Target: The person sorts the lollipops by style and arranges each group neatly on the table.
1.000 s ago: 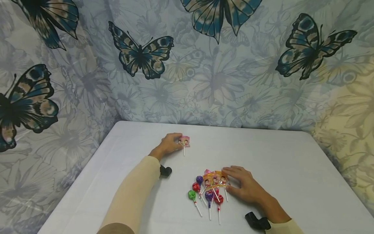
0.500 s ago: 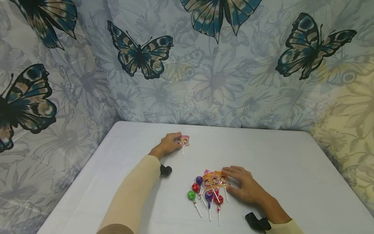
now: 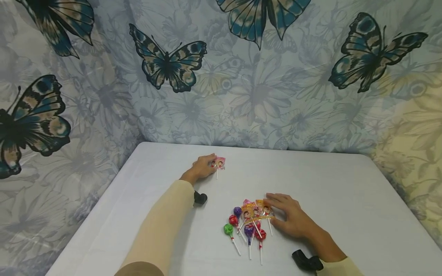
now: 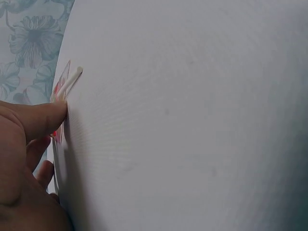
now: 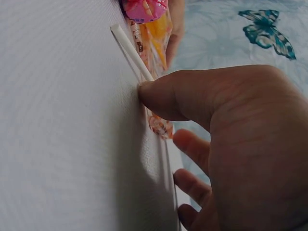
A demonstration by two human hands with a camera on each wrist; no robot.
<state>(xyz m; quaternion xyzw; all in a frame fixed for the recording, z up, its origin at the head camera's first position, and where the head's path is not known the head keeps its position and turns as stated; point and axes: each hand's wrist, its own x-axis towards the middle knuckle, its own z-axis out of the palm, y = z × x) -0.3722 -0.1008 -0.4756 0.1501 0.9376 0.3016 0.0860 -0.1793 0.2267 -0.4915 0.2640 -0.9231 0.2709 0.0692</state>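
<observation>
Toward the back of the table, my left hand pinches a pink-wrapped lollipop at its left side. Its white stick shows beyond the thumb in the left wrist view. Nearer the front, my right hand holds the edge of an orange-wrapped lollipop; the right wrist view shows the thumb on it beside the stick, while the index finger is hidden. That lollipop lies against other orange-wrapped ones. Around them are a green lollipop, red lollipops and purple lollipops, sticks toward me.
A white table stands against a wall covering printed with flowers and butterflies. Each wrist carries a black camera mount. Light sleeves cover the forearms.
The left hand and its pink-wrapped lollipop have shifted very slightly toward the back. The right hand stays at the orange-wrapped lollipop. The head view has shifted a little.
</observation>
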